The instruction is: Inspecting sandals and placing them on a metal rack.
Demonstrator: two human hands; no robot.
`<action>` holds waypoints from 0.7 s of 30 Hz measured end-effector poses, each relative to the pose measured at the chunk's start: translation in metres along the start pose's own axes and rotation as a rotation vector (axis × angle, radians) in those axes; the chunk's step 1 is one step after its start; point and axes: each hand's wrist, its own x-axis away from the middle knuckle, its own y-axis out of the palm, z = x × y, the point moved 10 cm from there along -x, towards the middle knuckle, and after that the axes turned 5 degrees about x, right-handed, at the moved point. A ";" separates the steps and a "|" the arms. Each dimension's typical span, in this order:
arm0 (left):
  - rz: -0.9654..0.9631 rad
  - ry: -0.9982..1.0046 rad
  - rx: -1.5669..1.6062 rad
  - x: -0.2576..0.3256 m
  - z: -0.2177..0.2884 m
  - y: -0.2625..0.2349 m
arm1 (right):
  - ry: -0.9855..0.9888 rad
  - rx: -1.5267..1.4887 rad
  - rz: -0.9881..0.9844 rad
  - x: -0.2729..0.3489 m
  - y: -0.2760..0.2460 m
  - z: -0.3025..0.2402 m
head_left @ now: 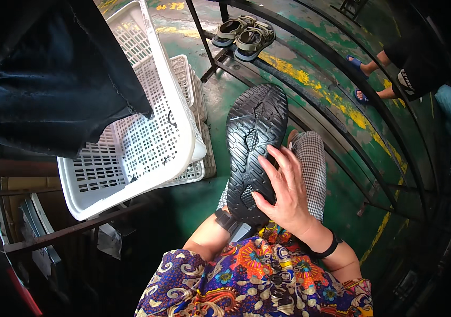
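Note:
A black sandal [254,119] is held up in front of my lap, its treaded sole facing me and its toe end pointing away. My right hand [286,193] lies against the right side of the sole, fingers spread and thumb near the heel. My left forearm [207,235] runs in behind the heel, and the sole hides that hand and its fingers. Beside the left wrist show a dark strap [226,219] and a pale grey piece [241,232]; whether they belong to the sandal I cannot tell.
A white perforated basket [183,153] stands at the left on stacked crates [198,95], with black material [61,90] hanging over it. At the right runs a dark metal rack [336,111], bearing a pair of olive sandals [254,39]. Beyond it is another person [415,68].

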 end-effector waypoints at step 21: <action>0.516 0.386 -1.057 -0.075 0.074 -0.046 | 0.719 -0.815 -0.056 0.049 0.038 0.142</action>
